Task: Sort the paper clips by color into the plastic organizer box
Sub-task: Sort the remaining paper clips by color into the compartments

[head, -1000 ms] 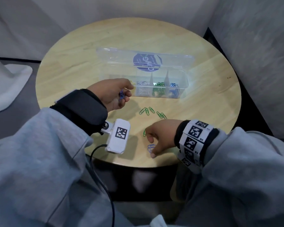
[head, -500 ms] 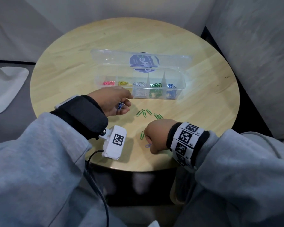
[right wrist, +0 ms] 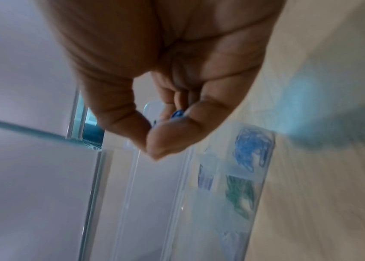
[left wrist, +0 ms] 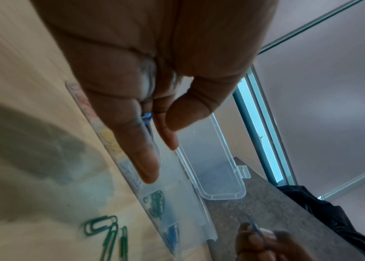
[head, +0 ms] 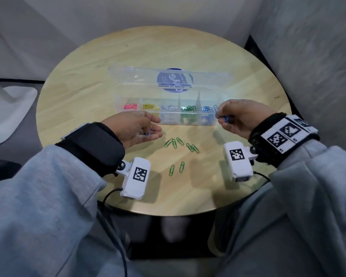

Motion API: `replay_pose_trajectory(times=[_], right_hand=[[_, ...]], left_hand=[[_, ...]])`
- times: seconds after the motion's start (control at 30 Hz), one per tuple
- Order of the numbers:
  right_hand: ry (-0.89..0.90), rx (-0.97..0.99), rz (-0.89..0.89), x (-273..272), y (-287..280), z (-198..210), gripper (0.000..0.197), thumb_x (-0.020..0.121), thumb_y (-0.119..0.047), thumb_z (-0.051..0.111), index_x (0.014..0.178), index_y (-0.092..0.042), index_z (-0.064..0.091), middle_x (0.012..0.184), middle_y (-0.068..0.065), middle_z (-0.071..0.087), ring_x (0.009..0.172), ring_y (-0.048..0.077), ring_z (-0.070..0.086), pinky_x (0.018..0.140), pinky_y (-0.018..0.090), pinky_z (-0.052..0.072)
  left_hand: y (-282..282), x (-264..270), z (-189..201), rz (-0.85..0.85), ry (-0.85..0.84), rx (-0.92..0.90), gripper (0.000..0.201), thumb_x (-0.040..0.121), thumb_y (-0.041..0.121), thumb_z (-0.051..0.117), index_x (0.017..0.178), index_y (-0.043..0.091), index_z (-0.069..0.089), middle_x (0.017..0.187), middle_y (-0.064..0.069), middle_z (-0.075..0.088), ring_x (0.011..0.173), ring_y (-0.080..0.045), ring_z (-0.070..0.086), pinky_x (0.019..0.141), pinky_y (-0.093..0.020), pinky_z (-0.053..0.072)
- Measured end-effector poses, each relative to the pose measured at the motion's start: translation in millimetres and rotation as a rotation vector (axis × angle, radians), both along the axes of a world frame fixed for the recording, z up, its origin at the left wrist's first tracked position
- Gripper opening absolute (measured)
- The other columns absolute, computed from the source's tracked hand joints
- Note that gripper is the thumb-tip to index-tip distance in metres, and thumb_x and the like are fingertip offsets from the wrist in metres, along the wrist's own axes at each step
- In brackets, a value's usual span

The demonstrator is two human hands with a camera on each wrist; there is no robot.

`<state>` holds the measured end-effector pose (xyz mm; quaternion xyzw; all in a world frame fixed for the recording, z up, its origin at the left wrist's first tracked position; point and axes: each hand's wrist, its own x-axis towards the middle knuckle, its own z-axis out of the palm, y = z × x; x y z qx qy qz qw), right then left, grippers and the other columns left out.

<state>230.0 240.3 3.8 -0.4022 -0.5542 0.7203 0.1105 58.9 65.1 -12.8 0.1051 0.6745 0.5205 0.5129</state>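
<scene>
The clear organizer box (head: 117, 104) lies open mid-table, with pink, yellow, white, green and blue clips in separate compartments. My right hand (head: 221, 117) hovers at the box's right end, by the blue compartment (head: 208, 109), and pinches blue paper clips (head: 226, 119) between thumb and fingers; the right wrist view shows this pinch (right wrist: 152, 134). My left hand (head: 158, 126) is held palm-up before the box's front wall, fingers stretched out, thumb apart. One blue clip (head: 148, 133) lies on its fingers, also seen as the blue clip (left wrist: 147, 118) in the left wrist view. Several green clips (head: 174, 142) lie loose on the table.
The box's lid (head: 136, 78) is folded back flat behind it, bearing a round blue label (head: 174, 80). Two more green clips (head: 176, 167) lie nearer the round wooden table's front edge (head: 168, 213). A white stand base (head: 10, 108) sits on the floor at the left.
My right hand rose from the table near its front edge, carrying blue clips, and moved to the box's right end. My left hand uncurled its fingers.
</scene>
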Motion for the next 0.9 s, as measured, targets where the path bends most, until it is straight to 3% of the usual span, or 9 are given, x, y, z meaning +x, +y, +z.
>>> replay_pose_trajectory(times=[0.2, 0.37, 0.5, 0.6, 0.7, 0.77, 0.8, 0.87, 0.9], right_hand=[[0.132, -0.228, -0.208, -2, 11, -3, 0.021, 0.090, 0.005, 0.038, 0.086, 0.002, 0.059, 0.073, 0.008, 0.048, 0.051, 0.007, 0.050, 0.045, 0.010, 0.048], [0.137, -0.152, -0.281, -16, 18, 1, 0.024, 0.090, 0.010, 0.031, 0.080, 0.002, 0.051, 0.075, 0.010, 0.042, 0.062, 0.013, 0.044, 0.048, 0.017, 0.051], [0.095, -0.098, -0.242, -29, 24, 3, 0.024, 0.089, 0.010, 0.032, 0.080, 0.002, 0.052, 0.082, 0.013, 0.046, 0.074, 0.019, 0.051, 0.062, 0.022, 0.056], [0.062, -0.094, -0.239, -33, 28, 2, 0.020, 0.089, 0.007, 0.035, 0.080, 0.003, 0.053, 0.092, 0.018, 0.051, 0.088, 0.025, 0.054, 0.077, 0.024, 0.051], [0.063, -0.119, -0.275, -33, 33, -1, 0.021, 0.090, 0.005, 0.039, 0.102, 0.010, 0.055, 0.116, 0.029, 0.054, 0.105, 0.031, 0.058, 0.092, 0.031, 0.048], [0.069, -0.137, -0.276, -30, 34, -1, 0.037, 0.091, 0.005, 0.038, 0.125, 0.016, 0.045, 0.140, 0.035, 0.037, 0.131, 0.041, 0.041, 0.104, 0.036, 0.042], [0.074, -0.132, -0.265, -29, 34, 0, 0.041, 0.091, 0.004, 0.038, 0.130, 0.016, 0.041, 0.143, 0.034, 0.031, 0.135, 0.041, 0.033, 0.107, 0.036, 0.039], [0.051, -0.091, -0.206, -26, 34, 4, 0.038, 0.092, 0.004, 0.037, 0.128, 0.013, 0.045, 0.139, 0.032, 0.043, 0.131, 0.038, 0.043, 0.103, 0.033, 0.042], [0.017, -0.054, -0.150, -24, 34, 6, 0.033, 0.092, 0.004, 0.036, 0.121, 0.009, 0.052, 0.125, 0.028, 0.056, 0.118, 0.033, 0.055, 0.095, 0.029, 0.047]], left_hand=[[7, -2, 7, 0.044, -0.065, 0.102, 0.040, 0.087, -0.021, 0.026, 0.092, 0.005, 0.056, 0.094, -0.017, 0.063, 0.086, -0.022, 0.066, 0.067, -0.019, 0.057], [18, 2, 10, 0.050, -0.054, 0.127, 0.034, 0.090, -0.017, 0.034, 0.090, 0.008, 0.057, 0.090, -0.014, 0.063, 0.063, -0.012, 0.072, 0.063, -0.019, 0.058], [33, 3, 18, 0.075, -0.067, 0.135, 0.034, 0.088, -0.013, 0.031, 0.089, 0.007, 0.058, 0.092, -0.014, 0.059, 0.078, -0.019, 0.066, 0.062, -0.018, 0.058], [50, 7, 25, 0.082, -0.078, 0.148, 0.031, 0.087, -0.010, 0.032, 0.088, 0.006, 0.059, 0.097, -0.016, 0.056, 0.084, -0.021, 0.062, 0.070, -0.021, 0.057], [74, 16, 28, 0.051, -0.074, 0.156, 0.028, 0.088, -0.006, 0.034, 0.085, 0.007, 0.059, 0.096, -0.014, 0.053, 0.080, -0.018, 0.058, 0.079, -0.024, 0.052], [93, 24, 28, 0.032, -0.066, 0.150, 0.028, 0.088, -0.005, 0.034, 0.084, 0.008, 0.059, 0.093, -0.011, 0.051, 0.075, -0.016, 0.055, 0.075, -0.021, 0.050], [101, 29, 28, 0.020, -0.062, 0.145, 0.028, 0.088, -0.004, 0.034, 0.084, 0.009, 0.059, 0.091, -0.010, 0.050, 0.073, -0.014, 0.053, 0.070, -0.019, 0.050], [116, 37, 29, 0.009, -0.047, 0.142, 0.027, 0.089, -0.002, 0.037, 0.082, 0.010, 0.059, 0.084, -0.007, 0.047, 0.070, -0.012, 0.049, 0.064, -0.016, 0.047], [121, 41, 29, 0.007, -0.031, 0.144, 0.025, 0.091, 0.000, 0.039, 0.080, 0.010, 0.059, 0.080, -0.006, 0.046, 0.069, -0.012, 0.047, 0.064, -0.016, 0.044]])
